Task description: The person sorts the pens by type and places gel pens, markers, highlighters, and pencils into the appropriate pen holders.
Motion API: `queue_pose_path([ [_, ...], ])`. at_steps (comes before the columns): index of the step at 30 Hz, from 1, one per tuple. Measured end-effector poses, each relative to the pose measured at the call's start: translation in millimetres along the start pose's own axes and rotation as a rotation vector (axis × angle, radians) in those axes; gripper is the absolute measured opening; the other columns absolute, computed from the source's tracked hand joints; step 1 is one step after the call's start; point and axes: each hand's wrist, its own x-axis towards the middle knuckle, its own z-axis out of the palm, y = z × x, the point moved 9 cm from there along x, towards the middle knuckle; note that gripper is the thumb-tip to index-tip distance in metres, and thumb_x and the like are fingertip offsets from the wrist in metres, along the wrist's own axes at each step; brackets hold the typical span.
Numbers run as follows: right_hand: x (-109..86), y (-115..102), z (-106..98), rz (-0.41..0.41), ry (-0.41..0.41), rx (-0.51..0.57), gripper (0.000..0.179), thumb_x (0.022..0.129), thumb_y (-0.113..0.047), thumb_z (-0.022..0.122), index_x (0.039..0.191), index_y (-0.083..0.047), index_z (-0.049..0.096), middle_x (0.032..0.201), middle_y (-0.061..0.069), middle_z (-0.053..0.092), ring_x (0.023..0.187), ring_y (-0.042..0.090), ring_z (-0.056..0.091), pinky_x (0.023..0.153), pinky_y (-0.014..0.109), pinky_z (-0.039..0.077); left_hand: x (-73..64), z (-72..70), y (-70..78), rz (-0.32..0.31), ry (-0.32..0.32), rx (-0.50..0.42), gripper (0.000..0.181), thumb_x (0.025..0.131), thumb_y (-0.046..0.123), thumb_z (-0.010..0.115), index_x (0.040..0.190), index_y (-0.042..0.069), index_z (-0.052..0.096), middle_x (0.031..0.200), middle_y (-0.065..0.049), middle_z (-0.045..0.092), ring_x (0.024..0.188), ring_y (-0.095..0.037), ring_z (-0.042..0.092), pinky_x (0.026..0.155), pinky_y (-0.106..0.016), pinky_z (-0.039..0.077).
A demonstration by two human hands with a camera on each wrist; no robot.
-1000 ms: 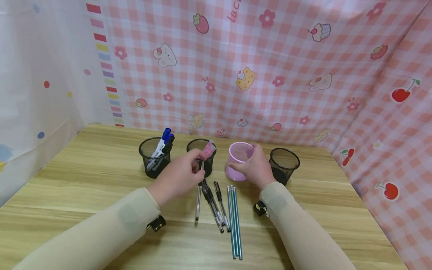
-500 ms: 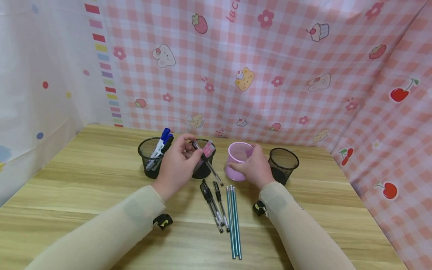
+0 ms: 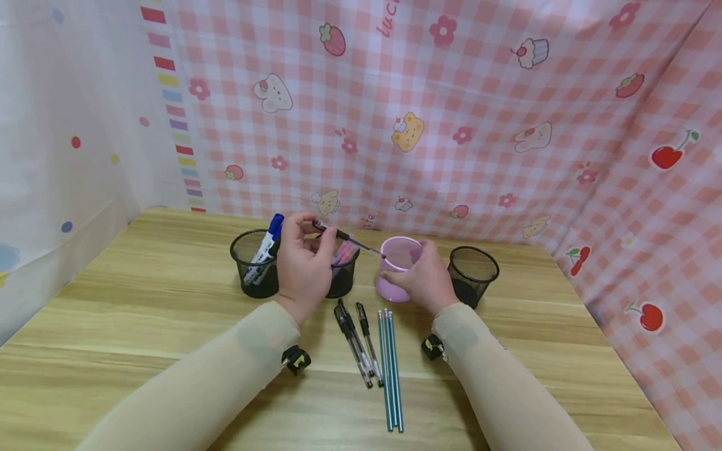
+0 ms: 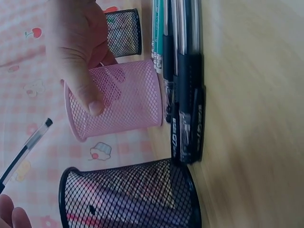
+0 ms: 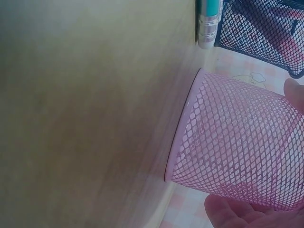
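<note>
My left hand [image 3: 304, 266] pinches a black gel pen [image 3: 351, 240] near its capped end. The pen slants down to the right, its far tip by the left rim of a pink mesh pen cup [image 3: 389, 285]. That cup stands upright on the table, gripped around its side by my right hand [image 3: 425, 279]; the thumb lies across its near wall in the left wrist view. No pens show inside the pink cup [image 5: 237, 142] through its mesh. Below the cups, several black gel pens [image 3: 355, 344] lie beside several teal pencils [image 3: 391, 369].
A black mesh cup [image 3: 256, 285] at left holds markers [image 3: 265, 247]. Behind my left hand, another black mesh cup [image 3: 341, 285] contains pink items [image 3: 346, 252]. A third black mesh cup [image 3: 474, 275] stands right of my right hand. A checked cloth [image 3: 361, 113] hangs behind the table.
My left hand has lifted a gel pen from the lying group, turned it, and brought it up toward the pink cup. My right hand stays on the cup.
</note>
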Motion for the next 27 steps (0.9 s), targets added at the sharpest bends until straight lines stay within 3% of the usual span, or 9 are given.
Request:
queue_pose_path([
  [10, -0.5, -0.3, 0.4, 0.005, 0.001, 0.006, 0.106, 0.074, -0.035, 0.097, 0.153, -0.001, 0.034, 0.144, 0.022, 0.054, 0.134, 0.038, 0.055, 0.117, 0.051, 0.046, -0.4, 8.6, -6.8, 0.019, 0.06, 0.054, 0.028, 0.102, 0.009, 0.067, 0.125, 0.003, 0.053, 0.108, -0.017, 0.067, 0.081, -0.03, 0.07, 0.07, -0.018, 0.052],
  [27, 0.2, -0.1, 0.7, -0.004, 0.005, 0.012, 0.105, 0.075, -0.035, 0.096, 0.154, -0.002, 0.035, 0.146, 0.022, 0.054, 0.136, 0.037, 0.054, 0.117, 0.052, 0.045, -13.3, 24.8, -13.0, -0.073, -0.017, 0.118, 0.029, 0.104, 0.014, 0.067, 0.128, 0.007, 0.053, 0.111, -0.013, 0.07, 0.081, -0.026, 0.075, 0.071, -0.031, 0.062],
])
